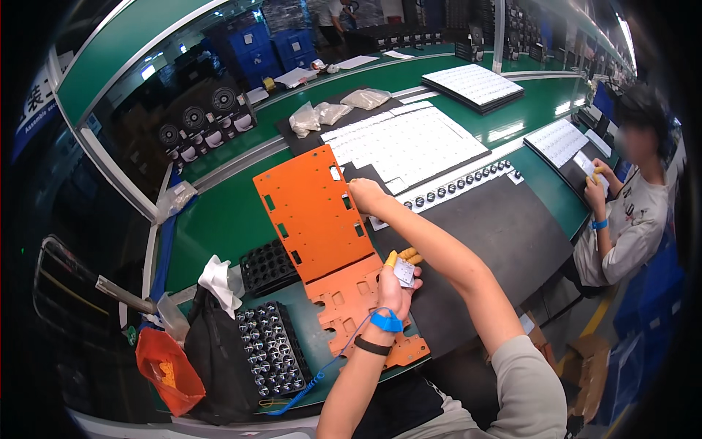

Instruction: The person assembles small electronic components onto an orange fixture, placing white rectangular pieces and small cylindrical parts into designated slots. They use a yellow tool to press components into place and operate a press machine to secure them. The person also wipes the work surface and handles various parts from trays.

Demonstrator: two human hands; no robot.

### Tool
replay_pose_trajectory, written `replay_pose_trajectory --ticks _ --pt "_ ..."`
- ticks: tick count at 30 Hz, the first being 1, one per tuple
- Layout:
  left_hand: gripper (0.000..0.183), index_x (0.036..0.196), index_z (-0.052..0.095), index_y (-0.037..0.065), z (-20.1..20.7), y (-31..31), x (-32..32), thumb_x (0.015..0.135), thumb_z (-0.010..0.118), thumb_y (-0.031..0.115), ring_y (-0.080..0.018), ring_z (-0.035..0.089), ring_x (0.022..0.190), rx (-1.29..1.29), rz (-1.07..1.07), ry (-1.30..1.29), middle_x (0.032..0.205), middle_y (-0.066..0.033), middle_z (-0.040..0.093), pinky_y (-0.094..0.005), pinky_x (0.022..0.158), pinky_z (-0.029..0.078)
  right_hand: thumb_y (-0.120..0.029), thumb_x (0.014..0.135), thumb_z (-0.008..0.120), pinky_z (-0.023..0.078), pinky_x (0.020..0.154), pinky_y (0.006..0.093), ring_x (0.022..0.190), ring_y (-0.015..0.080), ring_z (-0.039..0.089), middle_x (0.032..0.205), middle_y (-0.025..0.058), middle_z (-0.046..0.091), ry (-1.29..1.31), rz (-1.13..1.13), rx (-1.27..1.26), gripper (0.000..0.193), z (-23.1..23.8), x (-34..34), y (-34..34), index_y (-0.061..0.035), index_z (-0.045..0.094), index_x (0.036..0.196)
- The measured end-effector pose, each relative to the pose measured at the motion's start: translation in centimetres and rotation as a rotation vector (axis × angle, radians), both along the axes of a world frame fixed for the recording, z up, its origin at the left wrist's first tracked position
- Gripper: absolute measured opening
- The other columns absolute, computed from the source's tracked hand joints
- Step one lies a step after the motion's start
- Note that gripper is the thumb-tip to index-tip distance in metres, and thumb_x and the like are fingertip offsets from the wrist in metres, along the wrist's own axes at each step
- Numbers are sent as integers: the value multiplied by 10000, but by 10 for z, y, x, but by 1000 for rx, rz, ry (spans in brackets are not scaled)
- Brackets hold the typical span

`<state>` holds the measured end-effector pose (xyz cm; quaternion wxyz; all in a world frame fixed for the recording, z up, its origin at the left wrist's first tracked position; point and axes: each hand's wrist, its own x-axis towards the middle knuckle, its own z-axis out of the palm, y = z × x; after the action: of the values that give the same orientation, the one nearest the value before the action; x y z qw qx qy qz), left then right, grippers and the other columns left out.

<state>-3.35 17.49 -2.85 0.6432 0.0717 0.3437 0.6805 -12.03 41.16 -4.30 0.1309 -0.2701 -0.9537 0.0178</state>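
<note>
My left hand (394,287), with yellow finger covers and a blue strap at its wrist, is closed around a small white square board (404,273). It is above the lower orange fixture plate (344,293), which has many cutouts. The raised orange plate (307,212) stands tilted up from that lower plate along a dark seam. My right hand (367,196) is closed at the right edge of the raised plate; its fingertips are partly hidden. A coiled blue cord (303,395) runs from near my left wrist strap to the bench's front edge.
Left of the fixture are a tray of round shiny parts (269,350), a black tray (268,268) and an orange-red bag (168,373). White board sheets (409,143) lie beyond, near a row of black round parts (461,184). Another person (629,197) works at the right.
</note>
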Motion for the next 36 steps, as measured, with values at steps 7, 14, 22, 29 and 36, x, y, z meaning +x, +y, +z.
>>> replay_pose_trajectory --ticks 7,14,22,29,36 --pt "354 1114 597 53 -8 4 1 1022 419 346 -170 529 735 3 7 -21 986 -65 636 -284 578 389 -162 832 669 575 787 363 1035 271 632 1110 110 615 -35 -89 140 176 5 -1 -10 -72 712 977" --pt "333 1100 600 75 -13 6 1 1028 407 336 -153 519 744 -16 38 -19 980 -35 635 -280 600 384 -165 821 680 566 739 339 968 240 659 1027 101 668 -161 -16 365 141 11 -9 -6 -71 717 919" --pt "378 1167 607 50 -8 6 2 1029 381 319 -160 531 760 3 -12 -20 1049 -52 650 -282 608 400 -124 838 621 557 629 331 809 202 731 854 68 741 -149 -51 438 110 30 8 -1 -120 719 788" --pt "372 1176 599 62 -11 6 -1 1031 374 321 -166 544 752 -53 23 -15 1043 -69 660 -298 614 418 -128 808 667 592 731 337 907 230 716 913 95 737 -266 -11 227 69 29 14 -37 -118 730 833" --pt "310 1062 589 111 -11 7 -3 1031 385 342 -150 548 732 -48 20 -12 910 -24 641 -304 627 423 -141 805 695 583 806 342 992 265 669 976 125 695 -77 -131 191 146 5 7 -38 -43 692 914"
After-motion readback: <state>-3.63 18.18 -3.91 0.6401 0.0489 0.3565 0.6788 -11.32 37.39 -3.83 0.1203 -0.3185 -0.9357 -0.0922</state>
